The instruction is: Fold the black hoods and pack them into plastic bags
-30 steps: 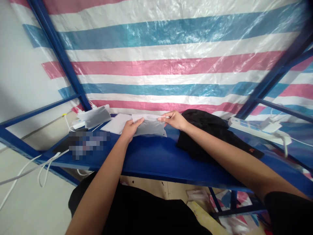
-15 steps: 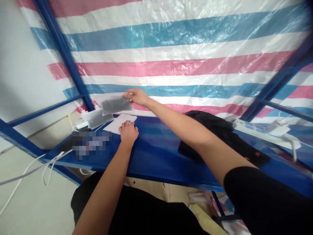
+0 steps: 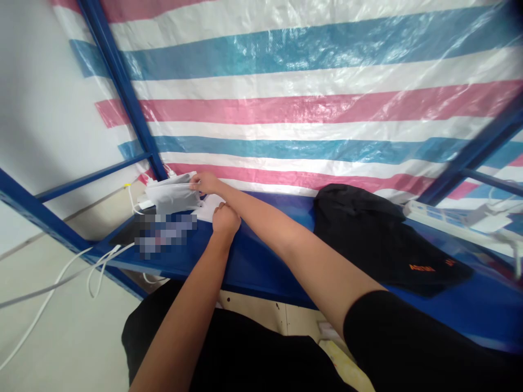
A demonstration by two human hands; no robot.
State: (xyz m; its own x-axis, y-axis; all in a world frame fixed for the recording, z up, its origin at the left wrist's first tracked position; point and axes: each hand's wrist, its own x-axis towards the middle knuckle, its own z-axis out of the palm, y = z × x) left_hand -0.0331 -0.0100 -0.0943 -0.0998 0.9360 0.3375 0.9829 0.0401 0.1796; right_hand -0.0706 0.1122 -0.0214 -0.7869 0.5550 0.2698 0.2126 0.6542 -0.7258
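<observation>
At the left back of the blue table, my right hand [image 3: 205, 184] is closed on the edge of a thin, flat grey-white piece [image 3: 183, 181]. Right against it is a pale, soft rectangular piece [image 3: 174, 198], bunched near the bed-frame post; whether the two are separate I cannot tell. White paper sheets [image 3: 207, 209] lie flat on the table, partly covered by my hands. My left hand [image 3: 226, 219] rests at the right edge of this paper with its fingers curled in. What those fingers hold, if anything, is hidden.
Black cloth with orange lettering [image 3: 359, 234] lies on the blue table [image 3: 261, 272]. A white power strip [image 3: 445, 223] is at the right. White cables [image 3: 100, 267] hang off the left edge, near a dark flat object [image 3: 126, 231] and a blurred-out patch. Striped plastic sheeting [image 3: 286, 109] hangs behind.
My right hand has come down and left, bringing the raised thin piece against the pale one by the post. My left hand's fingers have curled in more. The view has shifted slightly.
</observation>
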